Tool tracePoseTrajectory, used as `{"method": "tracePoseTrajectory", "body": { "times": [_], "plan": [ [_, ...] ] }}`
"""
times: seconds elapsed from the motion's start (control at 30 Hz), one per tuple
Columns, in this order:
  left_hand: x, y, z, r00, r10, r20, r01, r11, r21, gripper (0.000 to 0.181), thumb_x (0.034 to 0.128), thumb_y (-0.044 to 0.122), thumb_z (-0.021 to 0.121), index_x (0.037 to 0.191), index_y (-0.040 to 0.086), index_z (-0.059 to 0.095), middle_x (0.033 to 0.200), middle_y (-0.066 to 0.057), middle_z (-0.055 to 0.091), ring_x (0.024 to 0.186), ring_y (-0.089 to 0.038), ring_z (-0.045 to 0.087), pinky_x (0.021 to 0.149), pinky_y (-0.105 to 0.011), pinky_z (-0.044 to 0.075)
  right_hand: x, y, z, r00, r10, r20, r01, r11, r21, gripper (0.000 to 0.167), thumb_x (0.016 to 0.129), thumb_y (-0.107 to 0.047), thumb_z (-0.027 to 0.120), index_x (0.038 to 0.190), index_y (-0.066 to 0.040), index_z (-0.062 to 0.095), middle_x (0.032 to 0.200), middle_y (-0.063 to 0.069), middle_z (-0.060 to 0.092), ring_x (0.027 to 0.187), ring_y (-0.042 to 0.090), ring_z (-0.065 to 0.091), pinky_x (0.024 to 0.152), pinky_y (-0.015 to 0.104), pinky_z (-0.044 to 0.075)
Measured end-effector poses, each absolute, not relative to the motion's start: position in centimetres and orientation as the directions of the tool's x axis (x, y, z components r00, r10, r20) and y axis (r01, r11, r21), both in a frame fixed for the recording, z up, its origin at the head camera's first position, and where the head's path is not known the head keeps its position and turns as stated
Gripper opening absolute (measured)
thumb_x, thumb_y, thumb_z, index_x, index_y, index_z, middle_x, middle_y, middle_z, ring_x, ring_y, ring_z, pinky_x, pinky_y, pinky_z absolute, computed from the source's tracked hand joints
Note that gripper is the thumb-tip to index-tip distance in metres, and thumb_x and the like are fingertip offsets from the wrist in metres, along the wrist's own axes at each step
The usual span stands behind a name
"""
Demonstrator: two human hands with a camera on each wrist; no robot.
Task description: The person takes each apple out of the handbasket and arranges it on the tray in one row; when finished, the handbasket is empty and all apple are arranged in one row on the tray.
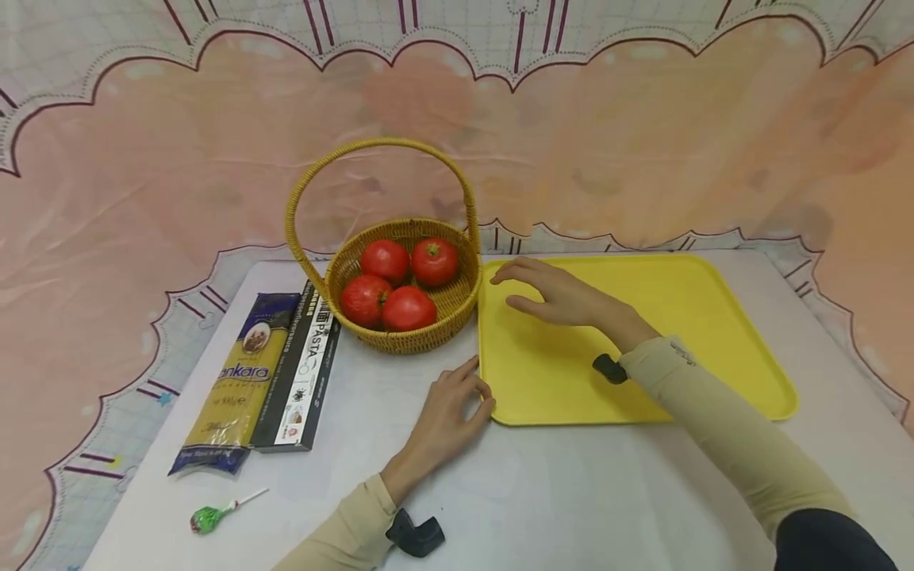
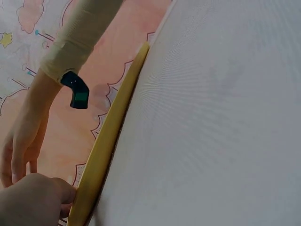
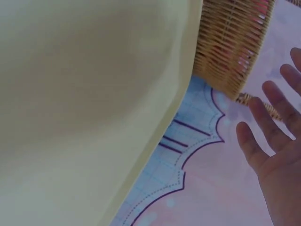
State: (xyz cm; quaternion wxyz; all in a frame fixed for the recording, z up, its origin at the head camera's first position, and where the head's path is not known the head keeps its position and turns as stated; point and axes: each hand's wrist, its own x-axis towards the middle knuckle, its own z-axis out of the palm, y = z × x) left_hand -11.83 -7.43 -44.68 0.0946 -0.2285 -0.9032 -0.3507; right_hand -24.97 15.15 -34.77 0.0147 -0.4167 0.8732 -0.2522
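The fingers of the left hand [image 1: 446, 412] are bending and touching the tray's [image 1: 685, 341] edge by its lower left corner, at mid-frame, perhaps steadying it; I cannot tell whether they are pinching the rim. The fingers of the right hand [image 1: 564, 297] are spreading loosely and grasping nothing, hovering over the tray's left part. The tray is lying on the table [image 1: 571, 500], right of centre. Just beside its upper left edge, the basket [image 1: 421, 341] is holding four tomatoes [image 1: 408, 309], its raised wall likely keeping them from rolling. Farther left, the box [image 1: 303, 369] and bag [image 1: 232, 388] are lying snugly together, probably saving room; a lollipop [image 1: 207, 519] is lying apart at lower left.
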Motion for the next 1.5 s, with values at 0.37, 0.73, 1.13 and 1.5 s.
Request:
{"method": "tracePoseTrajectory", "body": {
  "times": [0.37,0.73,1.13,1.5],
  "plan": [
    [-11.6,-7.4,-44.6,-0.88,0.343,0.33,0.475,0.655,0.587,0.003,0.0865,0.023,0.063,0.084,0.021,0.063,0.141,-0.01,0.05,0.104,-0.023,0.056,0.081,-0.036,0.039,-26.3,11.7,-34.3,-0.604,-0.773,0.192,-0.747,0.466,-0.475,0.034,0.095,-0.024,0.055,0.128,-0.013,0.053,0.131,0.006,0.054,0.13,0.026,0.043,0.107,0.046,0.033],
    [-11.8,-7.0,-44.9,-0.874,0.361,0.326,0.486,0.631,0.605,0.004,0.0868,0.022,0.062,0.084,0.02,0.063,0.141,-0.01,0.051,0.105,-0.025,0.056,0.082,-0.039,0.039,-27.8,9.2,-35.0,-0.564,-0.806,0.18,-0.753,0.412,-0.513,0.03,0.094,-0.021,0.055,0.124,-0.014,0.056,0.127,0.004,0.054,0.108,0.019,0.054,0.094,0.043,0.044],
    [-11.7,-7.3,-44.5,-0.88,0.332,0.339,0.473,0.661,0.582,0.004,0.0863,0.021,0.062,0.083,0.02,0.062,0.139,-0.008,0.052,0.107,-0.025,0.056,0.082,-0.039,0.04,-28.7,6.0,-35.0,-0.481,-0.863,0.153,-0.779,0.34,-0.527,0.041,0.091,-0.026,0.061,0.128,-0.01,0.054,0.132,0.003,0.055,0.128,0.019,0.045,0.108,0.038,0.034],
    [-11.7,-7.3,-44.4,-0.872,0.333,0.358,0.487,0.665,0.567,0.003,0.086,0.022,0.063,0.083,0.021,0.062,0.138,-0.008,0.053,0.107,-0.023,0.056,0.08,-0.036,0.04,-29.5,3.8,-35.3,-0.432,-0.898,0.087,-0.749,0.304,-0.589,0.054,0.088,-0.036,0.064,0.135,-0.017,0.047,0.138,-0.002,0.048,0.129,0.013,0.041,0.109,0.034,0.033]
  ]
}}
